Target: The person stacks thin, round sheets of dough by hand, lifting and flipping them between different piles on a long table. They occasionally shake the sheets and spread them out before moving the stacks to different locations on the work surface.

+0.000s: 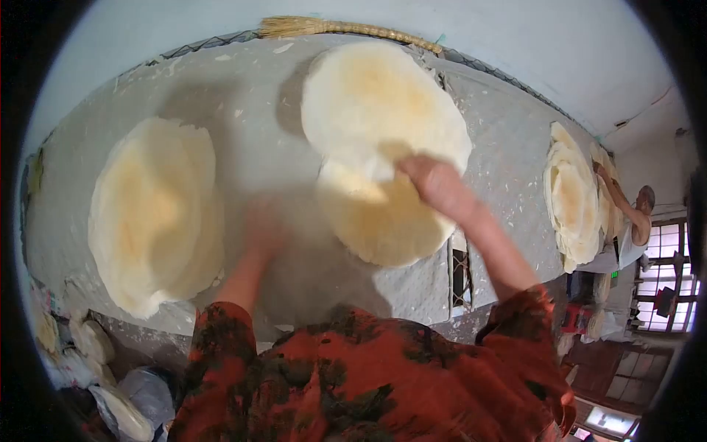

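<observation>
A large, thin round flatbread [379, 96], pale with browned patches, is in the middle of the view. It overlaps a second flatbread [387, 236] nearer my body. My right hand [440, 186] is closed at the place where the two overlap, its fingertips pinching the flatbread edge. Smeared by motion, my left hand [266, 227] is low over the grey surface, left of the flatbreads and apart from them; its fingers cannot be made out. Farther left lies a stack of flatbreads [151, 214] with ragged edges.
The grey work surface [258, 147] is strewn with crumbs. A straw broom [346, 28] lies along the wall. At the right is another flatbread pile [571, 195], with a person [635, 225] reaching beyond it. Plastic bags [147, 394] are at lower left.
</observation>
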A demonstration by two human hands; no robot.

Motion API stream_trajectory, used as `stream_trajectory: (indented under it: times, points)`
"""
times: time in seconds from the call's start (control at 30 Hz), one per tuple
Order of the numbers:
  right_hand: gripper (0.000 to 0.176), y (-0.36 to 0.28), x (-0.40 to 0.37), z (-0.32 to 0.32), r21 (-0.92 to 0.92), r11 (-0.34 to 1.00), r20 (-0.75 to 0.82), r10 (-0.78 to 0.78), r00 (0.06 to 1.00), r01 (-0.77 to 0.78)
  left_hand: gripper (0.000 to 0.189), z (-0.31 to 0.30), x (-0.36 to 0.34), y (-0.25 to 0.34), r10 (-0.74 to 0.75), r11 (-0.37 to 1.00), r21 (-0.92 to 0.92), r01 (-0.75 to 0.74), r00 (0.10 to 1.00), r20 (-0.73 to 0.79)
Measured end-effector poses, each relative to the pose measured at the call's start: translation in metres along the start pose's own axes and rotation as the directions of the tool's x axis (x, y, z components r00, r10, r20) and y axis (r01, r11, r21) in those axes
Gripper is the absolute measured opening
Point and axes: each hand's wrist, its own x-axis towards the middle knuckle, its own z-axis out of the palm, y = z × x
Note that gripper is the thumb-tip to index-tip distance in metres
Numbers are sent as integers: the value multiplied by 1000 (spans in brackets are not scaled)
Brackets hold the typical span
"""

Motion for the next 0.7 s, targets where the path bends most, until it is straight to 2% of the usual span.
stream_trajectory:
  times: [0.03,0.07,0.1,0.17,0.23,0.27,0.3,0.33,0.37,0.4,0.47,0.5,0.53,0.57,0.6,0.63,0.67,0.7]
  points:
    - [27,-9,-29,32,14,1000,32,-5,999,4,29,-3,2,0,10,1000,5,-10,999,-31]
    - [28,-24,-54,52,57,998,131,17,991,-25,29,-5,5,-1,7,1000,3,-7,999,-51]
    - [29,-32,-83,82,131,987,223,58,973,-89,28,-5,7,-3,28,1000,-12,-29,999,-39]
    - [26,-59,-126,107,139,968,348,149,926,-208,28,-2,6,-3,49,998,-29,-50,998,-33]
    - [28,-88,-151,105,218,944,122,226,967,-248,23,8,10,14,1,985,-172,-19,995,-103]
    - [28,-99,-160,103,213,946,122,221,968,-243,22,14,13,33,-189,918,-350,187,982,30]
    - [29,-111,-168,101,295,889,146,320,936,-350,21,21,13,53,-342,781,-484,394,919,196]
    - [31,-122,-177,99,367,816,177,410,895,-446,22,40,13,61,-429,669,-524,527,850,306]
    - [31,-128,-185,100,357,826,170,402,900,-437,23,54,20,65,-493,539,-548,639,767,410]
    - [31,-132,-195,103,376,810,173,416,893,-450,23,53,28,71,-493,536,-562,630,774,398]
    - [31,-141,-212,103,380,801,170,430,887,-462,29,54,41,82,-592,502,-518,693,712,379]
    - [30,-148,-219,103,414,729,212,505,837,-545,31,55,46,87,-623,486,-508,711,690,370]
    - [29,-152,-228,103,444,648,256,571,780,-620,34,61,50,91,-602,241,-619,747,616,509]
    - [29,-155,-241,105,439,658,248,566,786,-612,36,68,54,95,-537,-24,-666,746,552,638]
    - [27,-154,-253,110,434,660,246,569,785,-614,36,76,59,101,-542,-22,-678,735,561,626]
    - [25,-150,-256,115,436,663,240,566,789,-609,36,88,64,105,-443,-52,-688,723,601,665]
    - [23,-154,-246,103,516,569,281,594,754,-640,35,99,67,105,-356,-80,-696,714,631,689]
    - [22,-148,-257,116,564,546,239,611,755,-620,34,107,76,117,-446,-26,-702,711,620,645]
